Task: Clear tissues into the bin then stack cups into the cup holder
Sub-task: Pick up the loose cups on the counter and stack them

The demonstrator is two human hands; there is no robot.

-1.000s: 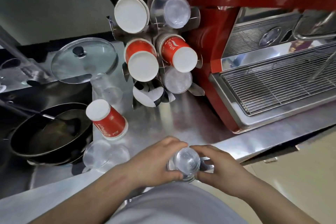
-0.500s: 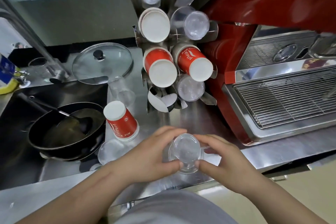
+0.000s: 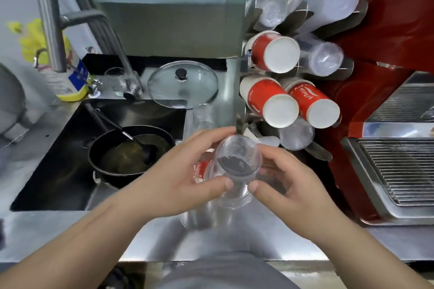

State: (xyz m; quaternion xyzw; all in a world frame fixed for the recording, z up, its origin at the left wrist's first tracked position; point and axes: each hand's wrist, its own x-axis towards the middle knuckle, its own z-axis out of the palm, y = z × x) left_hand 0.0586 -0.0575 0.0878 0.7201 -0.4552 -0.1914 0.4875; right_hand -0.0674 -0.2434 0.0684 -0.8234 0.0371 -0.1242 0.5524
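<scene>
I hold a stack of clear plastic cups (image 3: 236, 168) base-up over the steel counter, with my left hand (image 3: 185, 171) on its left side and my right hand (image 3: 286, 178) on its right. Behind it stands the metal cup holder (image 3: 303, 19), its slots filled with red paper cup stacks (image 3: 270, 103) and clear cup stacks (image 3: 321, 56). A red paper cup (image 3: 200, 168) shows partly behind my left fingers. Another clear cup (image 3: 202, 115) stands on the counter beyond my hands.
A sink (image 3: 58, 159) on the left holds a black pan (image 3: 126, 150) with a ladle. A glass lid (image 3: 183, 84) lies behind it, beside the tap (image 3: 94, 30). A red coffee machine with a steel drip grate (image 3: 399, 166) fills the right.
Both hands have lifted the clear cup stack up and away from the counter edge, towards the cup holder. The view has shifted left, so the sink shows more.
</scene>
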